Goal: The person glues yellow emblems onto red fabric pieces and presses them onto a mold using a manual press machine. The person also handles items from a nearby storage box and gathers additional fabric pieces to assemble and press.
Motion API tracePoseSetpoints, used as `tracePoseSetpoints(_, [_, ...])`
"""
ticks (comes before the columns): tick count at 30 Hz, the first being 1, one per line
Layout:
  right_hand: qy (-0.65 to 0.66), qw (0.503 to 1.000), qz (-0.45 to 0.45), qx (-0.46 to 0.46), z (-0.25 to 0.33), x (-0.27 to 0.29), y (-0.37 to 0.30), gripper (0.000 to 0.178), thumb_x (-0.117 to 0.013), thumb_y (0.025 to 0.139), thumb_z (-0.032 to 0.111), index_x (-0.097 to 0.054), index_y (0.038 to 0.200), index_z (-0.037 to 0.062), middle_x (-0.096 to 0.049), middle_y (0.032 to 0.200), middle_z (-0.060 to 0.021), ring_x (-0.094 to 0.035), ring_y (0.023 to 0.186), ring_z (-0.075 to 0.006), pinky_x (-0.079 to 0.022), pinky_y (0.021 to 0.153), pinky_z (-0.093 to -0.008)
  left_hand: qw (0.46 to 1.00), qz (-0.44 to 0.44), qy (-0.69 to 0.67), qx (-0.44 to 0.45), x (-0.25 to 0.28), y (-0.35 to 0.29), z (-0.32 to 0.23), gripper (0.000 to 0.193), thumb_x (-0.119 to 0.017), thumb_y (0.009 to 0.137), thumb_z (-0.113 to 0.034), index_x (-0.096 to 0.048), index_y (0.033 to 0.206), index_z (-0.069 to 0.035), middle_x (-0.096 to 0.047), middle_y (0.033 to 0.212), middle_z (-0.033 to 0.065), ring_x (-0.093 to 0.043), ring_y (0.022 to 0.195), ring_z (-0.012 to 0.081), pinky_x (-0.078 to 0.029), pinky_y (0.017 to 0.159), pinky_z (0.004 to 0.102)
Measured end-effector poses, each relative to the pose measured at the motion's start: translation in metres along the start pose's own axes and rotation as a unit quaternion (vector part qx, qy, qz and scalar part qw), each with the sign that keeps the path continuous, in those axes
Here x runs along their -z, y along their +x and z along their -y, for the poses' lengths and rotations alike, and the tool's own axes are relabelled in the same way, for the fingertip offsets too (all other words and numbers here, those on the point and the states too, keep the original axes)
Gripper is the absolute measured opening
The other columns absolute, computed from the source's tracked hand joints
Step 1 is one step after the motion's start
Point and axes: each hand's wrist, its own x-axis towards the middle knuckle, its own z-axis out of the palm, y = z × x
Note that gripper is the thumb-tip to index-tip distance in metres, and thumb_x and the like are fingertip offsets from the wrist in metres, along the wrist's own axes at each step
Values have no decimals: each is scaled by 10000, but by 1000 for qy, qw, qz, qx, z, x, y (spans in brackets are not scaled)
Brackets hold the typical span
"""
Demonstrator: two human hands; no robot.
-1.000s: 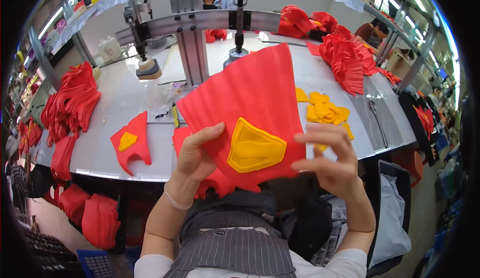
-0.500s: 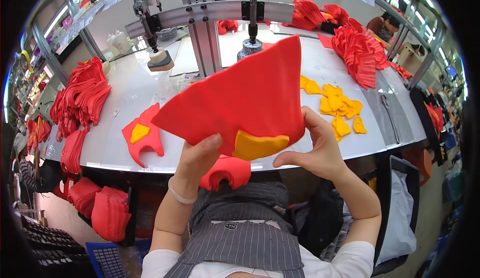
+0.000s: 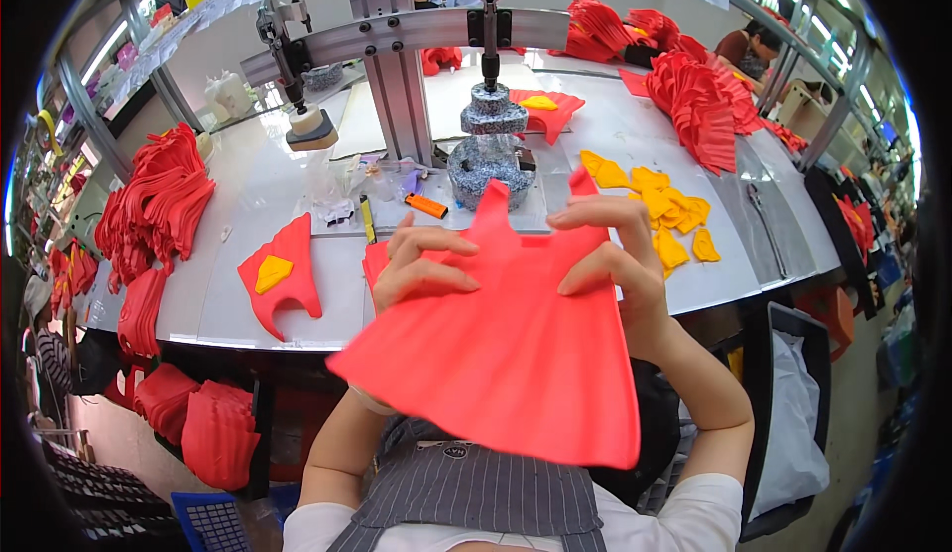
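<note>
Between my two hands is a red cape-shaped piece (image 3: pixel 506 344), soft-looking and rippled, with its wide edge toward me and two narrow tabs at its far end. My left hand (image 3: pixel 424 264) grips its left side, fingers bent over the upper face. On the right side, my right hand (image 3: pixel 627 264) pinches it near one tab, with the fingers curled. Another bit of red shows behind my left hand. Flat on the table to the left lies a red piece (image 3: pixel 296 294) with a yellow patch (image 3: pixel 274 274) on it.
Beyond my hands stands a metal frame (image 3: pixel 397 106) with a speckled grey press head (image 3: pixel 492 111) above a matching base (image 3: pixel 486 170). An orange lighter (image 3: pixel 426 205) and a yellow cutter (image 3: pixel 368 219) lie nearby. Yellow pieces (image 3: pixel 669 200) and red stacks (image 3: pixel 699 96) sit right; more red stacks (image 3: pixel 164 195) left.
The red cape-shaped piece has swung over and down, its wide edge now toward me. Its yellow patch is out of sight. My fingers have come round onto its upper face.
</note>
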Motion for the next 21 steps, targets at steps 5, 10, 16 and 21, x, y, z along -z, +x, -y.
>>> tracePoseSetpoints(5, [-110,990,-12,86,-2,6,-5,259,-788,663,199,-537,700,145,-668,1092,-15,-546,1154,-214,-366,951,-367,987,-89,116,-61,-5,-5,-15,77,-738,666,-255,-690,722,-237,-674,997,-1,-586,987,184,-274,1097,401])
tracePoseSetpoints(10, [-185,967,67,165,-6,16,-13,227,-701,777,277,-514,701,172,-713,1040,-31,-613,1090,-220,-388,914,-363,980,-82,166,-78,-1,-1,-28,79,-729,636,-273,-684,700,-283,-683,950,-61,-585,973,157,-271,1101,396])
tracePoseSetpoints(16, [-199,952,85,217,-6,20,-10,219,-659,812,225,-493,683,161,-727,999,-10,-648,1047,-209,-407,872,-332,979,-50,185,-70,-2,4,-36,67,-703,650,-264,-673,709,-278,-692,964,-80,-592,971,138,-259,1105,401])
tracePoseSetpoints(21, [-96,971,132,174,2,19,-12,155,-629,832,180,-528,720,145,-724,1013,-17,-662,1020,-198,-426,836,-323,982,23,166,-83,0,9,-19,79,-686,755,-222,-625,709,-203,-711,891,-21,-600,950,173,-233,1117,433])
